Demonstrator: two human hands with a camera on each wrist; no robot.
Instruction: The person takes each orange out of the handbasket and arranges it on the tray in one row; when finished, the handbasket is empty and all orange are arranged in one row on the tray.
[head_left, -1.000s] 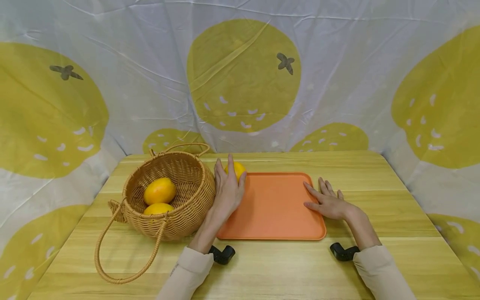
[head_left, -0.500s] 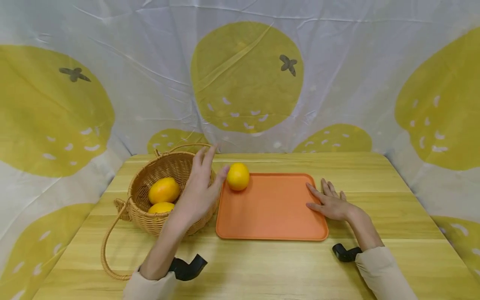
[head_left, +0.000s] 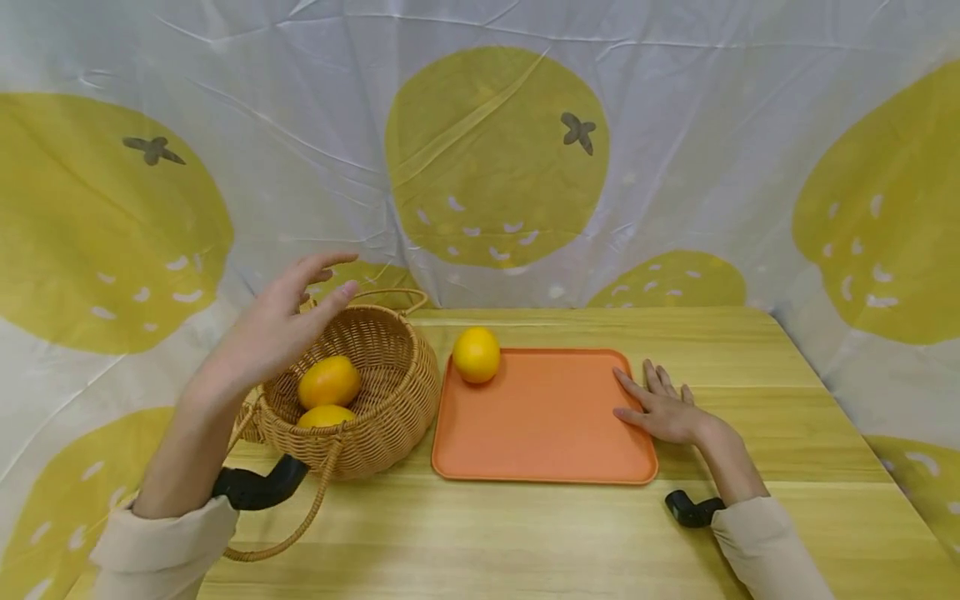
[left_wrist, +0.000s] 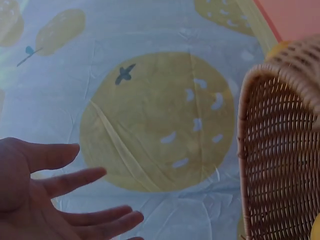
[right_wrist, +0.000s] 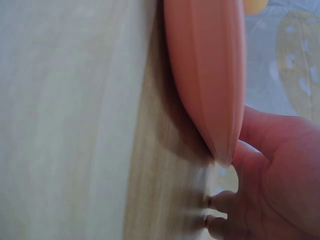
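Observation:
My left hand (head_left: pixel 279 321) is raised over the left side of the wicker basket (head_left: pixel 393 429), holding nothing. In the left wrist view its fingers (left_wrist: pixel 97 217) are spread and relaxed, apart from the basket. Two yellow-orange fruits, an upper one (head_left: pixel 328 382) and a lower one (head_left: pixel 326 416), lie inside the basket. A round yellow-orange fruit (head_left: pixel 476 356) sits at the back left corner of the orange tray (head_left: pixel 547 425). My right hand (head_left: pixel 663 408) rests at the tray's right edge, thumb and index finger over the rim, other fingers stretched beyond it.
The basket stands left of the tray on a wooden table (head_left: pixel 495 542), one handle (head_left: pixel 300 533) hanging toward the front and another (head_left: pixel 393 293) at the back. A fruit-printed cloth (head_left: pixel 675 150) hangs behind. Black wrist mounts, left (head_left: pixel 262 485) and right (head_left: pixel 692 508), jut from the sleeves.
My left hand has let go of the round fruit at the tray's back left corner, then moved left and up past the basket. My right hand stays at the tray's edge.

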